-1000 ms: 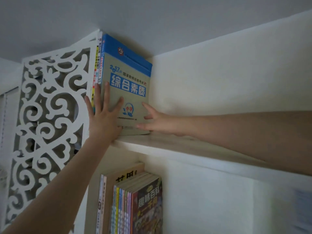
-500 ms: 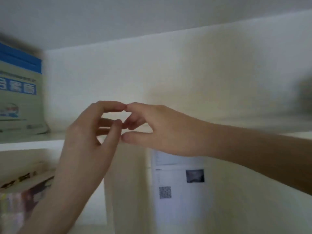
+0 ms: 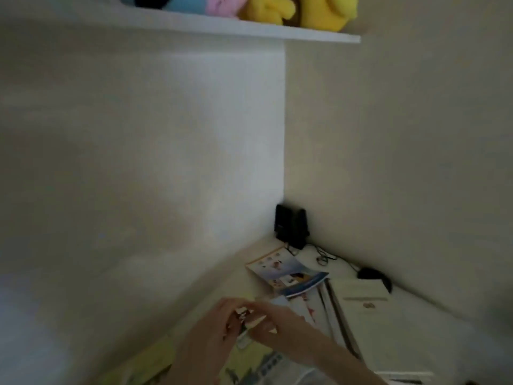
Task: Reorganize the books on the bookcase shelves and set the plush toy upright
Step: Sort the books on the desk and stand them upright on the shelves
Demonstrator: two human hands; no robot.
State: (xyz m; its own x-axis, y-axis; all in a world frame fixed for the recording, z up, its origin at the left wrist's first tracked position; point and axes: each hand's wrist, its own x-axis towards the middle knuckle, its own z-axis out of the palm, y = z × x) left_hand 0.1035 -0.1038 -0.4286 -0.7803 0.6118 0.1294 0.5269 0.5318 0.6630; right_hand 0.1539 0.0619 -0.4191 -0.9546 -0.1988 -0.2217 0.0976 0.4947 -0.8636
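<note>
My left hand [image 3: 213, 332] and my right hand [image 3: 280, 326] meet fingertip to fingertip low in the head view, fingers loosely curled, with nothing plainly between them. They hover over a yellow-green picture book [image 3: 249, 359] lying flat. Behind it lie a thin booklet with a blue edge [image 3: 288, 270] and a white book [image 3: 366, 315]. On the white shelf [image 3: 249, 30] at the top sit a yellow plush toy [image 3: 299, 9] and a blue and pink plush toy [image 3: 194, 4], both cut off by the frame. The picture is blurred.
A black device [image 3: 291, 226] stands in the corner with thin cables [image 3: 324, 257] running from it to a small black object [image 3: 369, 273]. White panels and walls close in the left and right sides.
My view has swung from the top shelf with the upright blue-topped book down to the surface with flat books. Both hands left that book, came together and dropped low.
</note>
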